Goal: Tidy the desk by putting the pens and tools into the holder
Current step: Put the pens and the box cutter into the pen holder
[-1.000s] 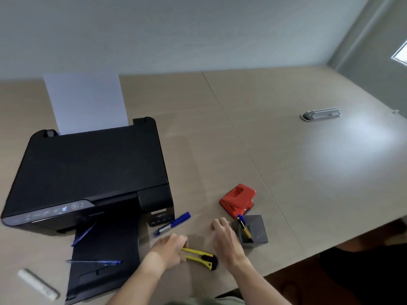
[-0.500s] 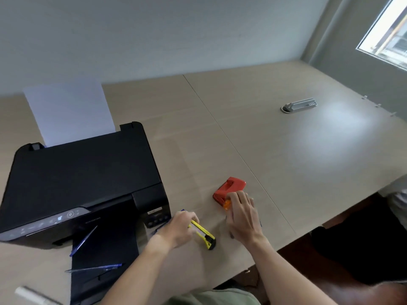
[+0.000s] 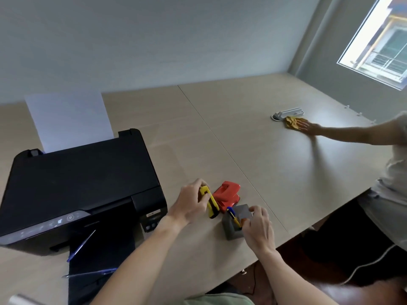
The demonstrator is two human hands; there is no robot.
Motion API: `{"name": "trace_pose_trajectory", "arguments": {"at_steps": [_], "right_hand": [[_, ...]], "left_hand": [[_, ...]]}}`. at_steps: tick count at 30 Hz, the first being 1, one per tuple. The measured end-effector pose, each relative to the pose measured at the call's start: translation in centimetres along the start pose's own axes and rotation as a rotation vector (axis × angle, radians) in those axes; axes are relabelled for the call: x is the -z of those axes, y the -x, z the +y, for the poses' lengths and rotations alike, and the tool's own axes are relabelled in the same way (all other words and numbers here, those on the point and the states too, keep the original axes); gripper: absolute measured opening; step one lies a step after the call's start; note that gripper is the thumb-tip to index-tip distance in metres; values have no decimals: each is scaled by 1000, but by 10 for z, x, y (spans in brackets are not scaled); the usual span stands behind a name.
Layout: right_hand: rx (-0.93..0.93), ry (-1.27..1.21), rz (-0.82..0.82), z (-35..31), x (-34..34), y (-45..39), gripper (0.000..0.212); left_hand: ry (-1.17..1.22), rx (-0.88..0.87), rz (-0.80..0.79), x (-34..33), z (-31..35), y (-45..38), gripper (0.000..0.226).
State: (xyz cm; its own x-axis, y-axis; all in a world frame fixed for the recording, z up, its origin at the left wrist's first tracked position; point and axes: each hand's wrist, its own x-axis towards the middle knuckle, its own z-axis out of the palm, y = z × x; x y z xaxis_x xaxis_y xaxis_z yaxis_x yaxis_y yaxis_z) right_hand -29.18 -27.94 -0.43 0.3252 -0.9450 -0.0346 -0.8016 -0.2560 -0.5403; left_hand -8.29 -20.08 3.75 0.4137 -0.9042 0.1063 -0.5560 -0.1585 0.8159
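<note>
My left hand [image 3: 189, 203] grips a yellow and black utility knife [image 3: 211, 203], lifted off the desk and tilted just left of the grey square holder [image 3: 231, 232]. My right hand [image 3: 257, 227] clasps the holder's right side and near corner. A yellow pen with a blue cap [image 3: 234, 217] leans inside the holder. Two blue pens lie on the printer's black output tray: one [image 3: 81, 245] slanted, one [image 3: 92, 273] nearly flat.
A red hole punch [image 3: 226, 194] sits right behind the holder. A black printer [image 3: 77, 183] with a paper sheet fills the left. Another person's hand [image 3: 308, 128] presses a yellow cloth [image 3: 291, 122] near a white desk socket [image 3: 288, 113]. The desk edge runs close on the right.
My left hand lifted the utility knife from the desk and carried it up toward the holder. My right hand moved onto the holder. Another person's arm with a cloth came into view.
</note>
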Motion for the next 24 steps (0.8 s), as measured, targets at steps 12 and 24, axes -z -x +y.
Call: {"name": "trace_pose_trajectory", "arguments": {"at_steps": [12,24], "right_hand": [[-120,-9,110,24,20,3,28],[72,-18,122,3,23,-23,21]], "left_hand": [[36,34,-97,-54,17,1,11],[-157,101,-274,-48,-16,36,17]]}}
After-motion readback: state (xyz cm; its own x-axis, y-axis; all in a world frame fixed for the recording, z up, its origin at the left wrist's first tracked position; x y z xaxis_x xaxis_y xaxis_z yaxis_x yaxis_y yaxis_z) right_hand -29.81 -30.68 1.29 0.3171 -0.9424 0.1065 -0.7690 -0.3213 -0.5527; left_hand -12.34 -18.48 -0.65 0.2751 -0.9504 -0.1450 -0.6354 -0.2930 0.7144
